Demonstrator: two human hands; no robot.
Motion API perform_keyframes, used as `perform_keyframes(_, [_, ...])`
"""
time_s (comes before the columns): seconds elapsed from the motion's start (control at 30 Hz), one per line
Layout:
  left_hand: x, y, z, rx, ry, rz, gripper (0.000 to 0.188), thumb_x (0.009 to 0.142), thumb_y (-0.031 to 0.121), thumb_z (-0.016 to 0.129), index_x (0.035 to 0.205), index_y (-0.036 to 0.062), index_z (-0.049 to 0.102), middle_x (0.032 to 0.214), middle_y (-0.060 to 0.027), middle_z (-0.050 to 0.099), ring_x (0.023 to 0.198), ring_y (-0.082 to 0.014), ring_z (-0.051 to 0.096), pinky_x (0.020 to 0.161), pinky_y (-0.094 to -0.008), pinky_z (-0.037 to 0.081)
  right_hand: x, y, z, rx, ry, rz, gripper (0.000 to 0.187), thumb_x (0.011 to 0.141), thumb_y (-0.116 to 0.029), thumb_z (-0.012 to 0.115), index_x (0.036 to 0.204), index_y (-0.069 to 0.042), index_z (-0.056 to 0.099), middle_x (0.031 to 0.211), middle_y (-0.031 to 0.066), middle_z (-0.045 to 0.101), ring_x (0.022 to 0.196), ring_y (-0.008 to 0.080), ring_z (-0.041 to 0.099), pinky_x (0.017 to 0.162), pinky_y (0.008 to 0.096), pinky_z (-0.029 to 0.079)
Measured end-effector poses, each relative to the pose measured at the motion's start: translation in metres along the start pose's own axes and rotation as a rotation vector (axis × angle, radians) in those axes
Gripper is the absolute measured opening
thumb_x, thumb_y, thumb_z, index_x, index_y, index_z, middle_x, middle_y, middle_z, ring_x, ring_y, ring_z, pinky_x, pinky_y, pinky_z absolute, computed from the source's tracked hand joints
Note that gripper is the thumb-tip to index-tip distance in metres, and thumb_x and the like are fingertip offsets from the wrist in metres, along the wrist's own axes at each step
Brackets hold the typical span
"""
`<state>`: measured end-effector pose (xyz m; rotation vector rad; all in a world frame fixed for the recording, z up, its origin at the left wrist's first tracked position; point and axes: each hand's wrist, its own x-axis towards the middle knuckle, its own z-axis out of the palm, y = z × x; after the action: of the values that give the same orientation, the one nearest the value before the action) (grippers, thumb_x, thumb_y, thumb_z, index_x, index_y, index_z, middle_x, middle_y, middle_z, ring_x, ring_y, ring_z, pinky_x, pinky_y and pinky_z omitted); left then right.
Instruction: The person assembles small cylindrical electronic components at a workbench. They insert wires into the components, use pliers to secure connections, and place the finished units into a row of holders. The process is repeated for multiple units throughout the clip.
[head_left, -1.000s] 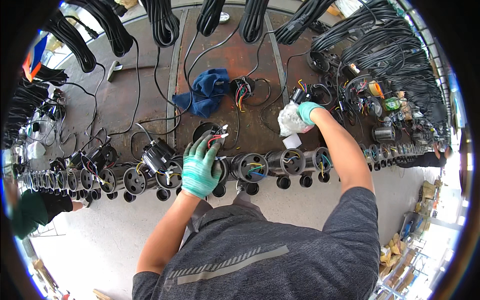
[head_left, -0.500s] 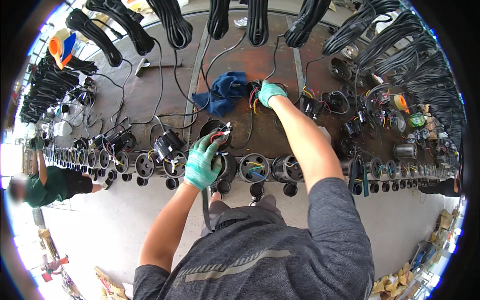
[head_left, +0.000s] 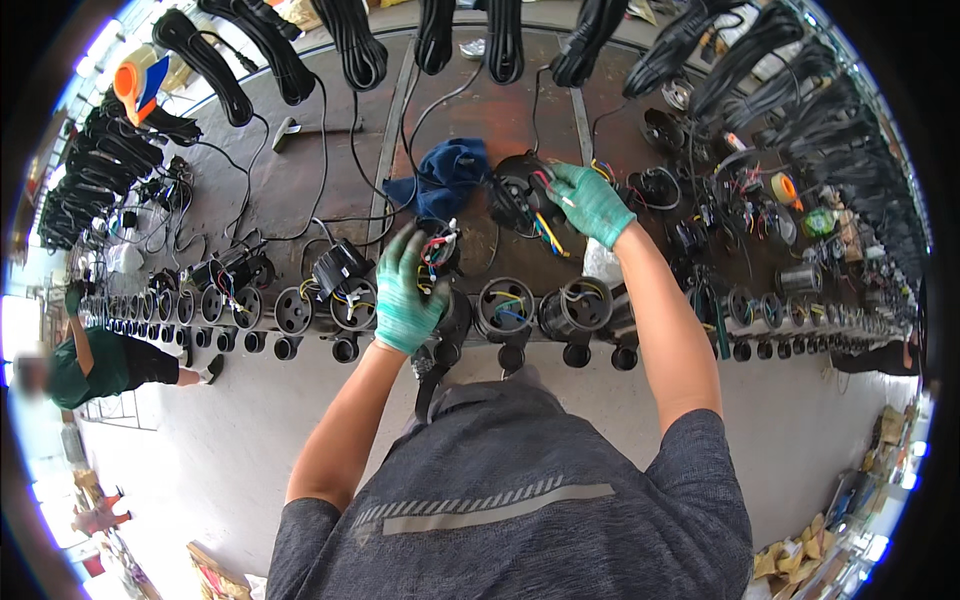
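My right hand [head_left: 593, 203], in a green glove, grips a black round cover [head_left: 515, 192] by its edge, with red, yellow and blue wires hanging from it. The cover is raised over the bench, right of a crumpled blue cloth [head_left: 447, 172]. My left hand [head_left: 403, 295], gloved too, lies at the near edge by a black housing [head_left: 455, 318]. Its fingers are stretched out and the thumb is apart, beside red and white wires with a pale connector [head_left: 445, 238]. Whether the fingertips touch those wires I cannot tell.
Black cylindrical housings [head_left: 505, 308] line the bench's near edge. Coiled black cables [head_left: 350, 50] hang along the far side, their leads crossing the bench [head_left: 330, 150]. Dark-handled pliers [head_left: 718, 315] stand at the right. A person in a green shirt [head_left: 90, 370] is at the far left.
My right hand has moved right and nearer, and the round cover now shows tilted up in it. My left hand's fingers have straightened beside the red wires.
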<state>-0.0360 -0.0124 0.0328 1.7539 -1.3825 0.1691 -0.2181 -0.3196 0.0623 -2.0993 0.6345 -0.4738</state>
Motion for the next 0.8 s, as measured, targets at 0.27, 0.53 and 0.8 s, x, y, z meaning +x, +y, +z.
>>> perform_keyframes(0.27, [0.088, 0.095, 0.004, -0.183, -0.338, 0.183, 0.042, 0.082, 0.012, 0.078, 0.123, 0.0100, 0.073, 0.145, -0.0223, 0.058, 0.138, -0.0468, 0.050, 0.113, -0.0529, 0.045, -0.092, -0.058, 0.026, 0.120, -0.161, 0.069, 0.033, 0.099, -0.023, 0.061, 0.122, -0.001, 0.071, 0.106, 0.0241, 0.074, 0.096, 0.0365, 0.071, 0.088, 0.0411, 0.054])
perform_keyframes(0.53, [0.051, 0.078, 0.037, -0.225, -0.376, -0.060, 0.026, 0.089, -0.001, 0.073, 0.114, 0.0001, 0.075, 0.126, -0.0160, 0.070, 0.113, -0.0345, 0.069, 0.097, -0.0400, 0.056, -0.126, -0.055, 0.036, 0.133, -0.145, 0.171, 0.035, 0.101, -0.023, 0.068, 0.133, -0.008, 0.067, 0.116, 0.0214, 0.074, 0.108, 0.0364, 0.071, 0.095, 0.0404, 0.054])
perform_keyframes(0.8, [0.038, 0.086, 0.044, -0.183, -0.360, -0.023, 0.024, 0.089, 0.007, 0.076, 0.113, 0.0035, 0.078, 0.125, -0.0143, 0.071, 0.114, -0.0367, 0.068, 0.100, -0.0414, 0.054, -0.142, -0.061, 0.039, 0.137, 0.217, -0.026, 0.027, 0.096, -0.023, 0.078, 0.116, -0.005, 0.075, 0.101, 0.0161, 0.077, 0.090, 0.0298, 0.074, 0.083, 0.0353, 0.058])
